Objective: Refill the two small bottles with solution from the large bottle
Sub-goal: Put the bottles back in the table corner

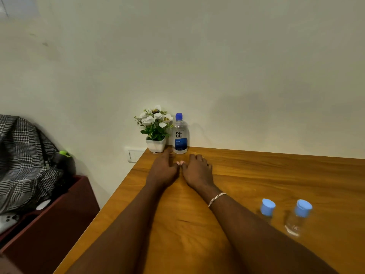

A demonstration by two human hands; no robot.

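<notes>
The large clear bottle [180,135] with a blue cap and a blue "renu" label stands upright against the wall at the table's far edge. Two small clear bottles with light-blue caps stand upright at the right: one [267,209] nearer my arm, the other [298,217] further right. My left hand [163,169] and my right hand [197,171] lie flat, palms down, side by side on the wooden table [276,175], thumbs almost touching, just in front of the large bottle. Both hands hold nothing. A chain bracelet sits on my right wrist.
A white pot of artificial white flowers [156,131] stands left of the large bottle. Past the table's left edge is a dark red cabinet [49,224] with a checked bag [23,159] on it. A wall socket plate [135,154] sits by the table corner.
</notes>
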